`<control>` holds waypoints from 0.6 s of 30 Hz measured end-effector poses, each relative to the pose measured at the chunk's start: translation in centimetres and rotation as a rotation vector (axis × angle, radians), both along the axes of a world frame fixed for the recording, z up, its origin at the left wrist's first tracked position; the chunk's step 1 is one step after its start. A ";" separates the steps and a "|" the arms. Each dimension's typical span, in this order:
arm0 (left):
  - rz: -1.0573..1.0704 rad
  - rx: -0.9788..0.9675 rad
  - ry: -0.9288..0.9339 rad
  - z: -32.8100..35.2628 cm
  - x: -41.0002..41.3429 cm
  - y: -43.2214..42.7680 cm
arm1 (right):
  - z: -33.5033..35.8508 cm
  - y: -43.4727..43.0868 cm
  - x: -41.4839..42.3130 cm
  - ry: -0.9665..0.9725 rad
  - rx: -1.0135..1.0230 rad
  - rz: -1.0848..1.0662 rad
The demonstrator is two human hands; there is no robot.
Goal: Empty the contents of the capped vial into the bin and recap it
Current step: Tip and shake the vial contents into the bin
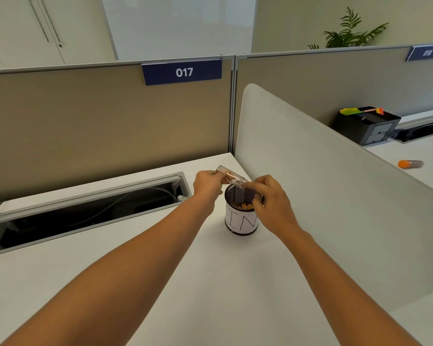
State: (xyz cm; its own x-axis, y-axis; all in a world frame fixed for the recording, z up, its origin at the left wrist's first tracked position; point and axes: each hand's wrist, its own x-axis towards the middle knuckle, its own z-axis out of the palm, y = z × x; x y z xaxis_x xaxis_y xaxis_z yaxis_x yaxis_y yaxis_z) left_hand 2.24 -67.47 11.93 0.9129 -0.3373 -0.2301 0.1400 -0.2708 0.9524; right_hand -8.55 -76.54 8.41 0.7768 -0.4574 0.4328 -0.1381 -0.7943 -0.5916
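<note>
A clear vial [229, 176] lies tilted above the bin, its mouth end pointing down to the right over the opening. My left hand [208, 184] grips its upper, closed end. My right hand [270, 198] is at the mouth end, fingers curled over the bin's rim; whether it holds the cap is hidden. The bin [241, 222] is a small black mesh cup with a white paper label, standing on the white desk [210, 283]. Orange bits lie inside the bin.
A grey divider [322, 183] stands right of the bin. An open cable tray [90, 208] runs along the back left. On the neighbouring desk lie an orange-capped vial [410, 163] and a black organiser [366, 124].
</note>
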 end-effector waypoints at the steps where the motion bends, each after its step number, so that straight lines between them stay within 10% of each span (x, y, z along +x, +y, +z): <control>1: 0.005 0.000 0.004 0.1 0.0 0.0 | -0.1 -0.1 0.0 0.028 -0.050 0.017; 18: -0.115 0.010 0.014 0.5 -0.5 -0.2 | -0.6 -0.7 1.3 0.307 -0.215 0.015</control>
